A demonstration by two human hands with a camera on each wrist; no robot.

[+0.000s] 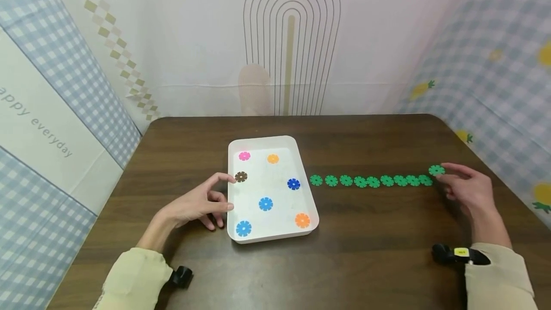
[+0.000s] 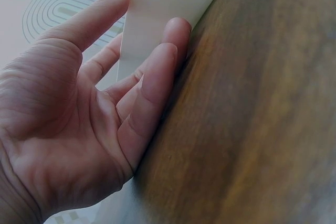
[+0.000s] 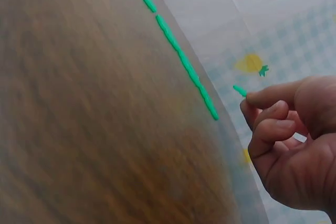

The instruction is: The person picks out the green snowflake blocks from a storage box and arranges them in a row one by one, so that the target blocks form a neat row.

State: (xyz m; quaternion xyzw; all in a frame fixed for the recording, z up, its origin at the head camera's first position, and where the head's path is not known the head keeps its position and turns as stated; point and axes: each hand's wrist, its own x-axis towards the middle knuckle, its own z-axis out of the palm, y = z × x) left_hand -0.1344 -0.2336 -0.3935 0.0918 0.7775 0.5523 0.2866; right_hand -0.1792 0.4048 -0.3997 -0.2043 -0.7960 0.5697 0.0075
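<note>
My right hand [image 1: 469, 190] pinches a green notched plastic disc [image 1: 436, 170] between thumb and index finger. In the right wrist view the disc [image 3: 239, 91] shows edge-on at the fingertips, apart from the row. A line of several green discs [image 1: 373, 182] lies flat on the table, its right end close to this hand. At the left side of a white tray [image 1: 275, 234], my left hand [image 1: 195, 203] holds the rim with thumb and index finger. From the left wrist, other fingers [image 2: 152, 72] show against the tray's outer wall [image 2: 152, 14].
Inside the tray lie loose discs: pink [image 1: 244, 156], yellow-orange [image 1: 273, 159], brown [image 1: 241, 176], dark blue [image 1: 294, 184], orange [image 1: 302, 220] and light blue [image 1: 265, 204]. The dark wooden table [image 1: 366, 262] ends at a patterned cloth backdrop [image 1: 198, 37].
</note>
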